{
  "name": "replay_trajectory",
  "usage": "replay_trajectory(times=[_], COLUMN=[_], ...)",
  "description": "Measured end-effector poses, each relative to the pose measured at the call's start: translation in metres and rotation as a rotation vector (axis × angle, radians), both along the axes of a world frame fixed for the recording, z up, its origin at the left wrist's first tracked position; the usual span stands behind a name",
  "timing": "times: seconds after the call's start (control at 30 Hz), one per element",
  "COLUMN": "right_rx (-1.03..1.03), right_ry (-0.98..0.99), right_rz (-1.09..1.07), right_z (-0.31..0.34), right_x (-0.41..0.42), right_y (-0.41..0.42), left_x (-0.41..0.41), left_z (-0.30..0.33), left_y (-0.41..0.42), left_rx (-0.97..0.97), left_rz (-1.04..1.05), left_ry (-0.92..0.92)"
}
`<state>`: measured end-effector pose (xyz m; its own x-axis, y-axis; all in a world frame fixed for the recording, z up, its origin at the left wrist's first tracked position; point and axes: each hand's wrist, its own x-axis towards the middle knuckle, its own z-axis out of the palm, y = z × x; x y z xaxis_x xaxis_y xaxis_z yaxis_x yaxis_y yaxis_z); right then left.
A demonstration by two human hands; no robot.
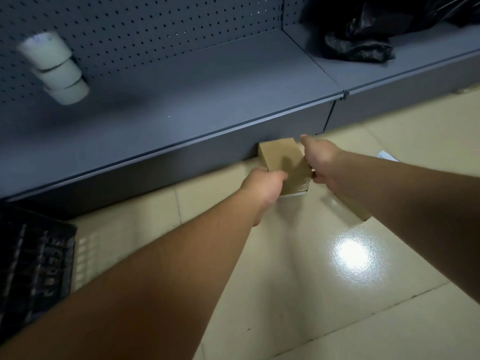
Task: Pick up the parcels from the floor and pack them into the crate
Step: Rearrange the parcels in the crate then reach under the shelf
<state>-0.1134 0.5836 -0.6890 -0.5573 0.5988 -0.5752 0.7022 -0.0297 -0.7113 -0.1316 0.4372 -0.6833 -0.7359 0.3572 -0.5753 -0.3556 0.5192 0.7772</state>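
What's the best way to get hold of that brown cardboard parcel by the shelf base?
Probably by its two opposite side faces, one hand from each side. The cardboard parcel is a flat-sided block lying close to the shelf base, so its far side looks awkward to reach. The left hand and right hand grip it this way.

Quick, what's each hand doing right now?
Left hand: grips the near left edge of the cardboard parcel.
Right hand: holds the parcel's right side.

I see both bare forearms extended forward and down. My left hand (262, 184) and right hand (324, 162) each grip opposite sides of a small brown cardboard parcel (283, 162).
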Motion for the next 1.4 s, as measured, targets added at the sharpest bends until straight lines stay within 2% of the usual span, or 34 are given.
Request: replay_trajectory(times=[0.17,0.3,0.5,0.63,0.77,0.9,1.0,1.1,1.17,1.2,1.27,1.4], right_rx=[-0.119,-0.15,-0.062,-0.044,-0.007,0.074,0.082,0.114,0.125,0.132,0.123,0.032], right_ry=[0.025,0.081,0.158,0.239,0.337,0.377,0.367,0.394,0.41,0.419,0.426,0.466], right_rz=[0.011,0.048,0.184,0.319,0.343,0.614,0.728,0.72,0.688,0.657,0.569,0.518], right_z=[0.022,0.04,0.065,0.086,0.1,0.116,0.125,0.127,0.126,0.126,0.127,0.144], right_x=[-0.011,-0.018,-0.022,-0.024,-0.033,-0.036,-0.041,-0.045,-0.047,-0.05,-0.055,-0.06], right_y=[-0.033,-0.064,-0.1,-0.128,-0.161,-0.19,-0.204,-0.217,-0.228,-0.233,-0.241,-0.262], left_x=[-0.005,-0.01,-0.029,-0.037,-0.045,-0.055,-0.058,-0.064,-0.074,-0.079,-0.086,-0.094], left_z=[0.011,0.024,0.043,0.063,0.077,0.088,0.098,0.105,0.109,0.113,0.127,0.162], left_y=[-0.027,-0.059,-0.117,-0.149,-0.182,-0.219,-0.243,-0.265,-0.282,-0.29,-0.305,-0.332], left_rx=[-0.019,-0.06,-0.004,0.195,0.297,0.327,0.325,0.164,-0.024,-0.056,0.008,0.081], left_rz=[0.1,0.149,0.237,0.317,0.439,0.516,0.527,0.436,0.359,0.333,0.311,0.228], left_ry=[0.148,0.188,0.117,-0.016,-0.065,-0.079,-0.088,0.004,0.191,0.29,0.369,0.36])
